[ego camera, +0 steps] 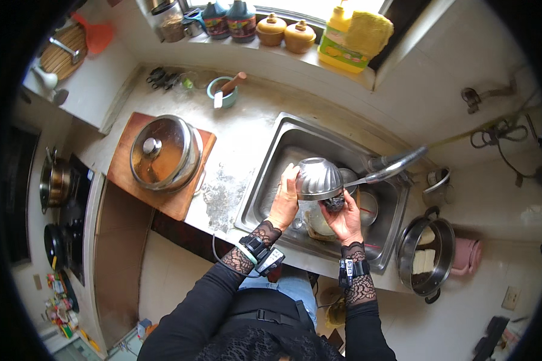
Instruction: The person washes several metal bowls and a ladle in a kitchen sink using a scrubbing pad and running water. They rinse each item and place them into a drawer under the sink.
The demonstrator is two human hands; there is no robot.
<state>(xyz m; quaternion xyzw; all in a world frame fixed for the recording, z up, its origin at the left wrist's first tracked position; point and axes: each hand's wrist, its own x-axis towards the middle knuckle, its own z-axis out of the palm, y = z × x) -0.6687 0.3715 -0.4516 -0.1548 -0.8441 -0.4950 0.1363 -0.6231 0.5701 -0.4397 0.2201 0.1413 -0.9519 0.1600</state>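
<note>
Over the stainless steel sink (271, 162), my left hand (285, 198) grips a fluted metal bowl (320, 177) by its side. The bowl is tilted, its base turned up and away from me. My right hand (344, 219) holds a dark scouring pad (334, 203) just under the bowl's rim. A chrome faucet (395, 167) reaches over the sink, and its outlet end is close to the bowl. Below my hands, other bowls (368, 208) and dishes lie in the basin, partly hidden.
At left, a lidded glass-topped pot (162, 153) stands on a wooden cutting board (198, 167). A two-handled steel pot (404, 257) with pale blocks inside sits right of the sink. Behind are a mortar with pestle (223, 90) and a yellow bottle (334, 45) on the windowsill.
</note>
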